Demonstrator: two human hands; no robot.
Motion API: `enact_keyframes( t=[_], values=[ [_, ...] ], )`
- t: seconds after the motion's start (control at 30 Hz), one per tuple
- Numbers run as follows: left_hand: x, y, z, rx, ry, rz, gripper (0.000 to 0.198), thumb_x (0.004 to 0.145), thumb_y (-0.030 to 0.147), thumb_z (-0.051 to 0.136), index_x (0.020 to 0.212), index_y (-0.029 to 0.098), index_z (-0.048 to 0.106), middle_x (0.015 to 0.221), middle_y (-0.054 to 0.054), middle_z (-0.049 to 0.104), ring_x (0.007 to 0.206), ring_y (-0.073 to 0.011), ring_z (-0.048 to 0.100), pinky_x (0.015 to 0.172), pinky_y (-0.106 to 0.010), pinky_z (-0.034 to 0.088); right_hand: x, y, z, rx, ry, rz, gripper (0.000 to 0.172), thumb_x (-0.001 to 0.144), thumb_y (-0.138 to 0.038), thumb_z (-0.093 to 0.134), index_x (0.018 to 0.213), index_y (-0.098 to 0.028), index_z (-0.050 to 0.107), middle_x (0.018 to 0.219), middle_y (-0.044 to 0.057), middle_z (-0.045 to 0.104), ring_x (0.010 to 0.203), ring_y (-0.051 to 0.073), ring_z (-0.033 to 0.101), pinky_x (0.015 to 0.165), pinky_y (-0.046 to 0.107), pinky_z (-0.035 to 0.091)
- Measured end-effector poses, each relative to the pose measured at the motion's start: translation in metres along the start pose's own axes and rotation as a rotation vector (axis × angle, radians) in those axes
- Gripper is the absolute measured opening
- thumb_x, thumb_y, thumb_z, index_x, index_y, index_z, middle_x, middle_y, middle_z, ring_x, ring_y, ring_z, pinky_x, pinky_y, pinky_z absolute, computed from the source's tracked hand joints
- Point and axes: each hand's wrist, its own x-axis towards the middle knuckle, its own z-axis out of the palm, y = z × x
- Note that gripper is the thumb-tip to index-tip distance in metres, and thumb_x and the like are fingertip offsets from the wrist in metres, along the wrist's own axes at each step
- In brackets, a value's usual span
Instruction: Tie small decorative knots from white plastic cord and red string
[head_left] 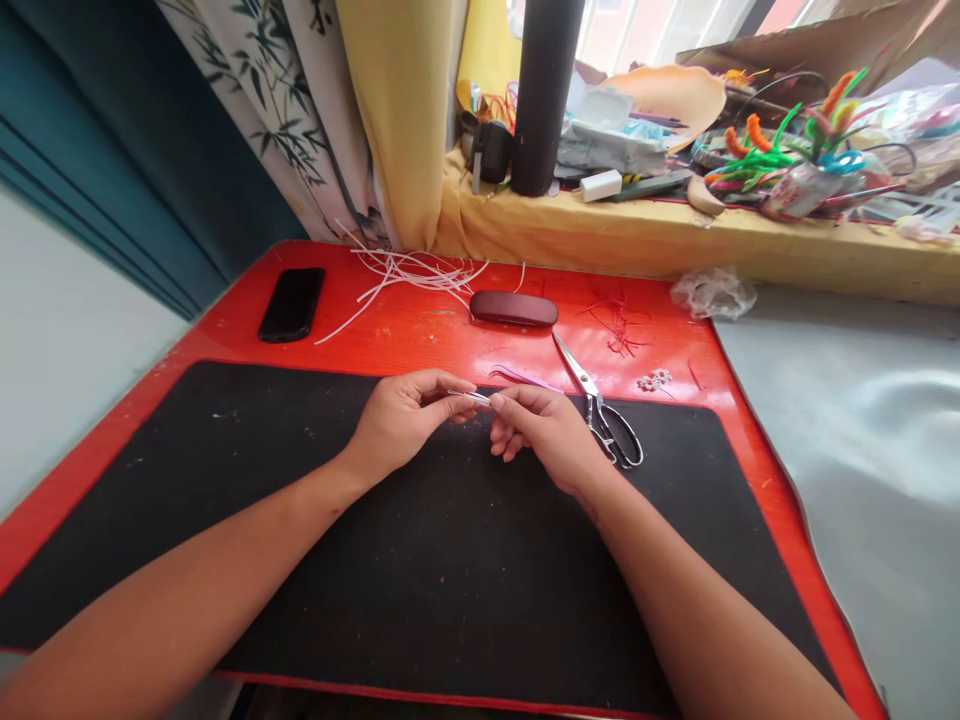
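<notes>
My left hand and my right hand meet above the black mat, both with fingers closed in a pinch. Between them runs a short, thin white strip, gripped at either end; its exact kind is too small to make out. Just beyond my right hand lie pink-purple tweezers. A pair of scissors rests to the right of that hand, blades pointing away. Long white strips are heaped loosely at the back of the red table.
A black phone lies back left, and a maroon case sits behind my hands. Red threads, small clear beads and a crumpled plastic bag are at the back right. A cluttered windowsill borders the table.
</notes>
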Motion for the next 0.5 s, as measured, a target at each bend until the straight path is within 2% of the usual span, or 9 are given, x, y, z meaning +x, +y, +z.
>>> enact_keyframes(
  t=[0.23,0.5],
  values=[
    [-0.0027,-0.0063,-0.0028,0.091,-0.05,0.086,0.02,0.087,0.035,0.082,0.099,0.018,0.081,0.092,-0.006,0.085,0.081,-0.0221,0.081,0.08,-0.032,0.067,0.0008,0.001,-0.0011,-0.006,-0.047,0.029,0.044,0.087,-0.06,0.077,0.085,-0.017,0.07,0.071,0.003,0.072,0.058,0.014,0.07,0.052,0.022,0.053],
    [-0.0084,-0.0018,-0.0028,0.329,-0.027,0.384,0.009,0.091,0.026,0.078,0.098,0.023,0.083,0.092,-0.003,0.085,0.079,-0.0193,0.08,0.077,-0.027,0.064,-0.0013,-0.0038,-0.0023,0.037,-0.113,0.083,0.048,0.086,-0.063,0.076,0.082,-0.016,0.07,0.068,0.003,0.072,0.057,0.013,0.069,0.049,0.02,0.051]
  ],
)
